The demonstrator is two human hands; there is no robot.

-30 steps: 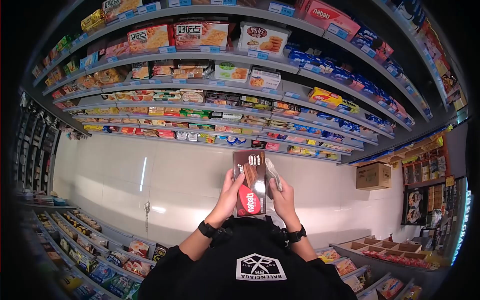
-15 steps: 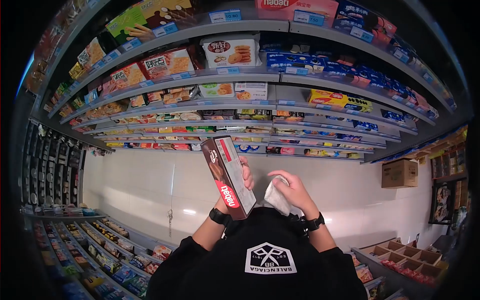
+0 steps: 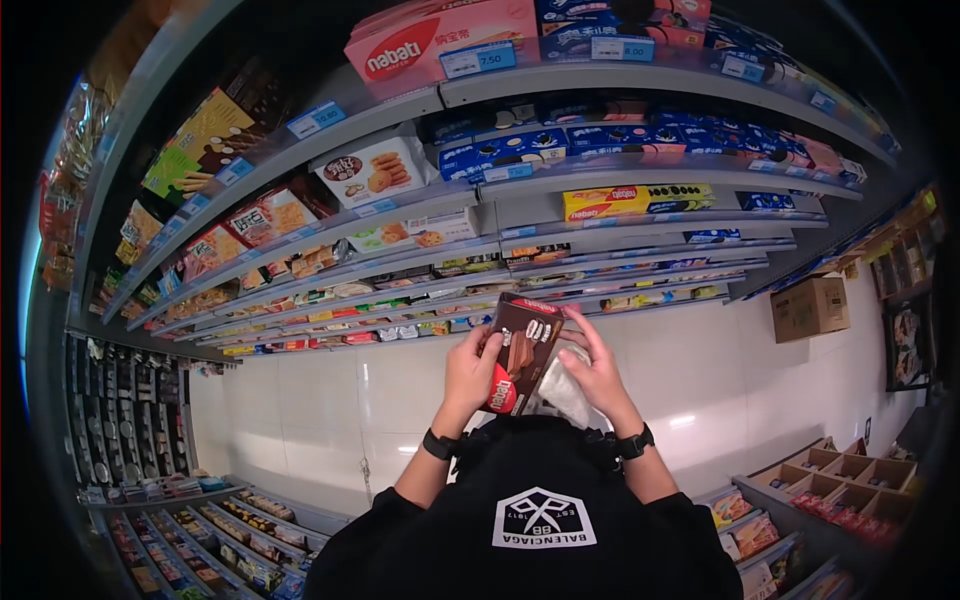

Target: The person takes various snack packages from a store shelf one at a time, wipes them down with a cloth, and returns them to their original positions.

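Observation:
Upright in front of my chest is a brown nabati wafer box, its front with the red logo facing up. My left hand grips the box along its left edge, thumb on the front. On the other side, my right hand holds a crumpled white cloth against its palm, and its raised fingers reach the box's upper right corner. The lower part of the cloth hangs beside the box.
Shelves of packaged snacks curve across the front, with a pink nabati box on an upper one. A cardboard carton stands at right. Divided bins are at lower right, more goods at lower left.
The brown box has turned from its side to show its front and moved right. My right hand has come up to its edge. The shelves have shifted and tilted in view.

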